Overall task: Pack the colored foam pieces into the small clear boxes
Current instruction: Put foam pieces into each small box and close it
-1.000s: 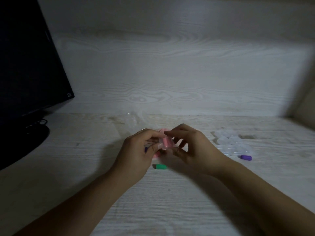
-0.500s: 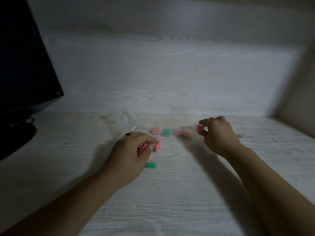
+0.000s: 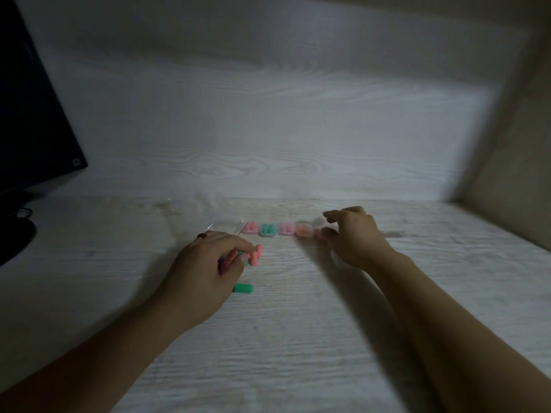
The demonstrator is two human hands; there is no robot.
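Four filled boxes (image 3: 277, 228) sat in a row on our bench (image 3: 298, 338), just left of our right grip (image 3: 353, 238), whose fingers curled at a blurred fifth box (image 3: 319, 233); clamped or not, we could not tell. Our left grip (image 3: 208, 263) pinched pink pieces (image 3: 256, 255), a green piece (image 3: 243, 288) just beneath. Releasing carelessly, we judged, could knock the row.
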